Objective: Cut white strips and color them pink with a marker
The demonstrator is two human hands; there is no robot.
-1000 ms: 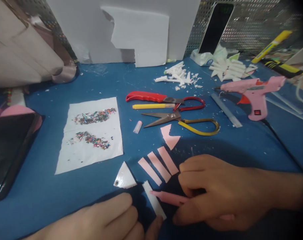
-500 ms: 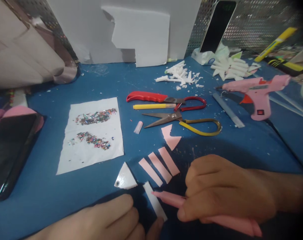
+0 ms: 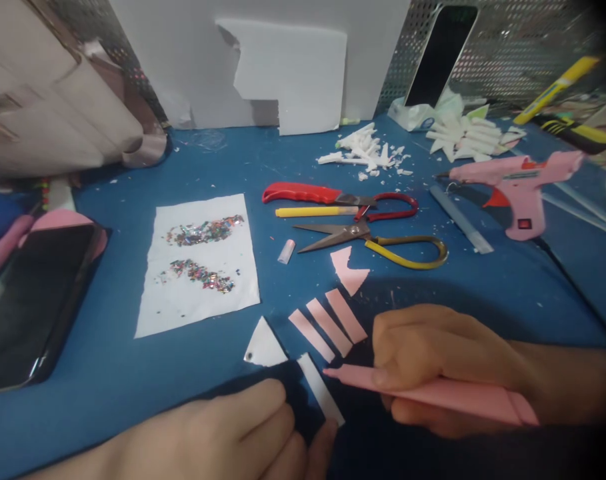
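Observation:
A narrow white strip [image 3: 319, 385] lies on the blue table, its lower end touched by a fingertip of my left hand [image 3: 237, 433], whose other fingers are curled. My right hand [image 3: 433, 363] grips a pink marker [image 3: 463, 399]; the marker's tip points left, just right of the strip and apart from it. Three pink strips [image 3: 329, 327] lie side by side beyond the white one, with a notched pink scrap [image 3: 350, 272] above them. A white triangular piece [image 3: 265, 345] with a dark dot at one corner rests left of the strip.
White paper [image 3: 207, 257] holds two glitter piles. Beyond lie yellow-handled scissors [image 3: 407, 257], a red-handled cutter [image 3: 303, 193], a yellow pen [image 3: 313, 212] and white scraps [image 3: 365, 150]. A pink glue gun [image 3: 525, 187] stands right; a black phone [image 3: 37, 300] lies left.
My right hand has lifted the pink marker's tip off the white strip and moved it slightly right. The view has shifted a little, so the table items appear farther right.

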